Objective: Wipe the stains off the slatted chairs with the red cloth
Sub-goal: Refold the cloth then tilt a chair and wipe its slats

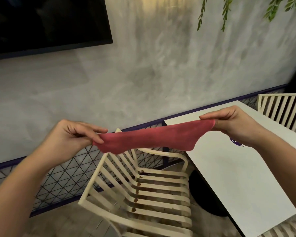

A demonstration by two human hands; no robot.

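Head view: red cloth (150, 139) pulled taut, long axis left-to-right, left hand (75, 137) and right hand (229, 122) each pinching an end, thumb and fingers clamped; slatted chair (161, 189) sits below the fingers, brown stains (136, 200) slightly nearer the left hand.
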